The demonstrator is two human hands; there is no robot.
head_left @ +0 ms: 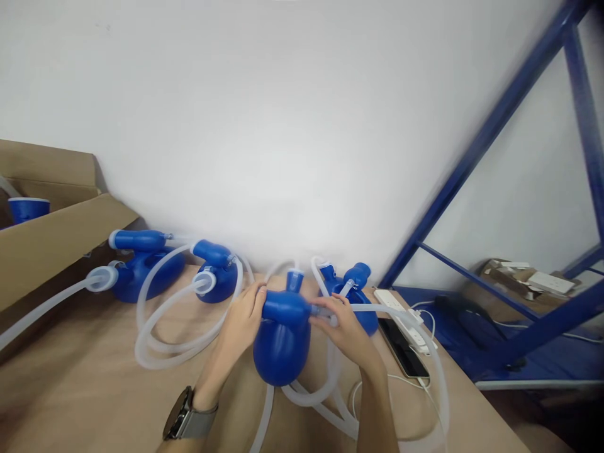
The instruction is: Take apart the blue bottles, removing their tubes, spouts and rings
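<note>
Fingers (256, 303): Left hand (238, 324) clamps the left end of a crosswise neck, fingers closed around it; right hand (346, 324) pinches the connector at the other end, thumb and fingertips pressed together on it.
Held bottle (282, 355): Blue plastic, between the two hands at the near middle of the table (108, 384), its crosswise neck uppermost.
Neck (285, 307): Best kept firm and level in the left hand, so that the body neither rolls nor tips under pressure from the right.
Connector (325, 312): Best handled in line with the neck, with even pressure close to the joint; sideways force could kink the tube or strain the fitting.
Carton (66, 233): One at far left, one blue white-rimmed piece showing inside.
Blue bottles: Four on the table, counting the held one; two stand left (148, 277) (218, 283), one right (367, 314).
Clear tubing (160, 358): Several lengths, looped and crossing; exact count cannot be told.
Wristwatch (182, 415): One, left wrist.
Smartphone (403, 349): One, right of the hands.
Power strip (396, 305): Apparently one, beside the phone.
</note>
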